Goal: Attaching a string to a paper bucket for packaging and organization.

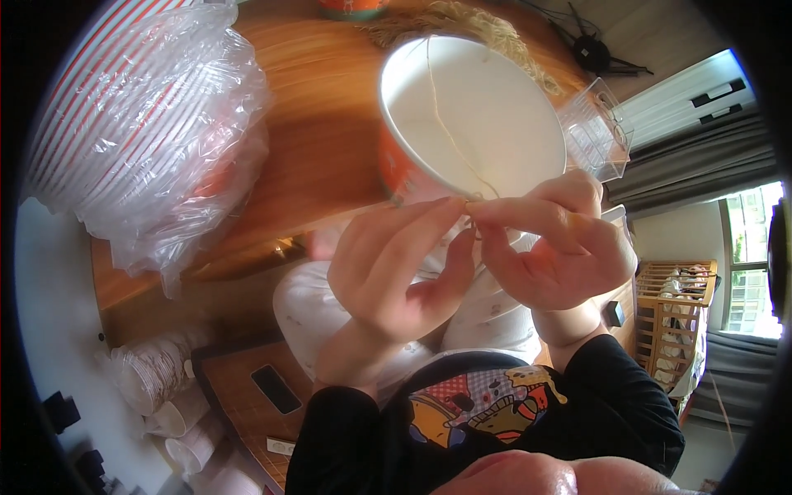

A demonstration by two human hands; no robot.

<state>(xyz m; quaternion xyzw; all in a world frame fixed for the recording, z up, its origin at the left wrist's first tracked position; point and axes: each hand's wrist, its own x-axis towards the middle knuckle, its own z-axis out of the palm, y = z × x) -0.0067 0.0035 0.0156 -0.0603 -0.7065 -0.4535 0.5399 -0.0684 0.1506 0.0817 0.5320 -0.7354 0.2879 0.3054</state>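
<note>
My left hand [396, 264] and my right hand [569, 247] meet above my lap, in front of the bucket's near rim. Both pinch a thin tan strand of twine [446, 124] between thumb and fingertips. A small loop of it shows at the fingertips, but whether it is knotted I cannot tell. From there the strand runs up across the mouth of a paper bucket [398, 161], orange outside and white inside, tilted toward me on the wooden table. Behind the bucket lies a loose bundle of the same tan twine [491, 37].
At the left, a stack of striped paper buckets [148, 132] sits in clear plastic. Another orange bucket [355, 7] stands at the far edge. Right of the bucket is a clear plastic box [596, 128] with glasses. A phone [276, 389] lies on a lower surface at my left.
</note>
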